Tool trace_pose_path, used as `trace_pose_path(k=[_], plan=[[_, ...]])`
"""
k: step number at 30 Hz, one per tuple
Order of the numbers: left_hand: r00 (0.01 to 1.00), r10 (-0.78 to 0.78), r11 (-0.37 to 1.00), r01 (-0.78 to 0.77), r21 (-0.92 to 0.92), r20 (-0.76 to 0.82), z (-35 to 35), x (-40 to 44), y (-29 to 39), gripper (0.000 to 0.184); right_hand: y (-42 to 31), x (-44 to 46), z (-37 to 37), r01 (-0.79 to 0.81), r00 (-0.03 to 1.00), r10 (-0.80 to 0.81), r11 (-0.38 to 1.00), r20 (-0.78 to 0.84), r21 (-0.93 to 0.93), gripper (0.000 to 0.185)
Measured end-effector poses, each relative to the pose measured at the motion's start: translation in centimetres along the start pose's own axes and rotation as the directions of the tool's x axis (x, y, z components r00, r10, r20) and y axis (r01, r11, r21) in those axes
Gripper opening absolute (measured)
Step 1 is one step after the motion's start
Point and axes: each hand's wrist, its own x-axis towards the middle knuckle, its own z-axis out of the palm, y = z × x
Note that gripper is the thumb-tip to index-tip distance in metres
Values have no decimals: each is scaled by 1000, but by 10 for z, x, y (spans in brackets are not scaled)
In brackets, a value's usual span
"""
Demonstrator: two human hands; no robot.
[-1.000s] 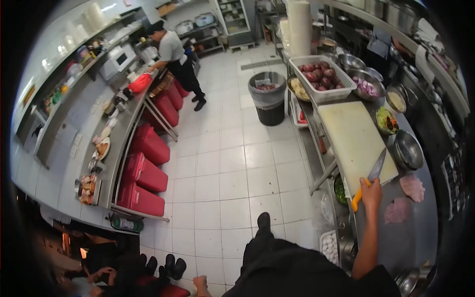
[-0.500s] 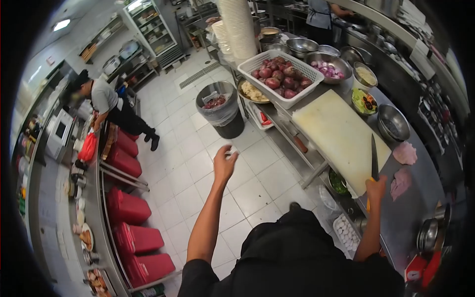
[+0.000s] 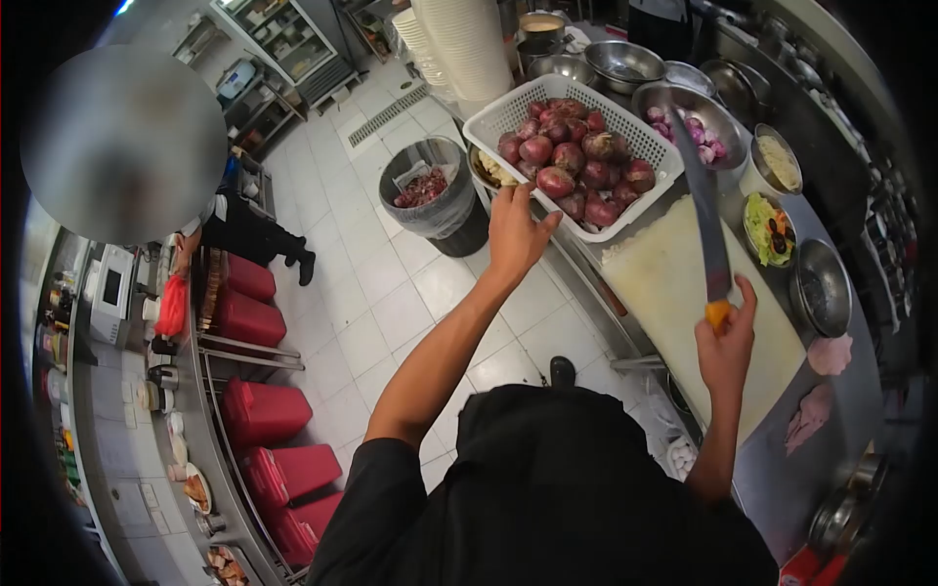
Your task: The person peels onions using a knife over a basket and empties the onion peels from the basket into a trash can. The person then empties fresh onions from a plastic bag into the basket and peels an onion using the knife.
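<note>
My right hand (image 3: pixel 726 344) grips a kitchen knife (image 3: pixel 705 215) by its yellow handle. The long blade points away from me, over the white cutting board (image 3: pixel 674 293), with its tip near the bowl of peeled onions (image 3: pixel 705 146). My left hand (image 3: pixel 518 234) is at the near left corner of a white plastic basket (image 3: pixel 640 207), thumb apart from the fingers. Whether the fingertips touch the rim, I cannot tell. Red onions (image 3: pixel 576 161) with skins on fill the basket, which stands beyond the board.
A lined bin (image 3: pixel 459 234) with scraps stands on the floor left of the counter. To the board's right are a salad bowl (image 3: pixel 770 232), a metal bowl (image 3: pixel 821 288) and pink cloths (image 3: pixel 809 418). Another person (image 3: pixel 249 230) stands at the left counter, above red bins (image 3: pixel 264 410).
My left hand has moved forward and right, from above the floor to the basket's corner. My right hand has lifted the knife forward and left over the board. My view has shifted closer.
</note>
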Motion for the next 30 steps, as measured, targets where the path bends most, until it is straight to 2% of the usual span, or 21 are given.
trace_pose_path(k=[3, 4, 7, 8, 11, 13, 14, 18, 21, 22, 25, 26, 29, 30], plan=[[999, -3, 996, -1, 84, 49, 11, 20, -12, 60, -23, 30, 31, -23, 995, 29, 997, 93, -70, 77], [998, 44, 995, -48, 91, 37, 16, 25, -18, 67, -25, 36, 42, -9, 994, 16, 998, 110, -61, 75], [994, 19, 994, -29, 101, 103, 30, 36, -33, 68, -22, 47, 77, -103, 991, 97, 993, 93, 57, 72], [996, 65, 992, -71, 104, 61, 34, 39, -35, 68, -26, 49, 88, -144, 987, 138, 987, 84, 74, 70], [996, 59, 994, -64, 90, 62, 41, 47, -42, 64, -38, 51, 124, -242, 970, 237, 959, 51, 146, 66], [988, 74, 997, -78, 22, 139, 38, 52, -46, 65, -41, 51, 147, -259, 965, 264, 938, 11, 228, 62], [980, 95, 995, -93, -20, 172, 37, 57, -50, 66, -52, 50, 160, -258, 962, 271, 945, -38, 203, 57], [975, 151, 965, -109, -239, 162, 34, 71, -69, 67, -80, 41, 201, -248, 942, 290, 940, -167, 235, 56], [981, 156, 805, -59, -590, 114, 12, 82, -77, 64, -98, 31, 227, -256, 910, 318, 936, -267, 242, 55], [971, 171, 799, -37, -600, 169, -4, 88, -79, 59, -107, 29, 238, -267, 897, 333, 932, -290, 246, 55], [950, 106, 442, 219, -870, 293, -30, 109, -97, 56, -120, 24, 265, -265, 892, 333, 933, -306, 243, 55], [876, 64, 166, 463, -871, 478, -58, 122, -97, 54, -125, 25, 275, -261, 903, 324, 935, -281, 240, 55], [817, 21, -57, 576, -815, 576, -83, 152, -143, 54, -135, 32, 310, -237, 953, 272, 944, -135, 230, 54], [833, 23, -109, 551, -827, 552, -87, 158, -162, 57, -136, 35, 322, -231, 965, 253, 947, -76, 225, 53]])
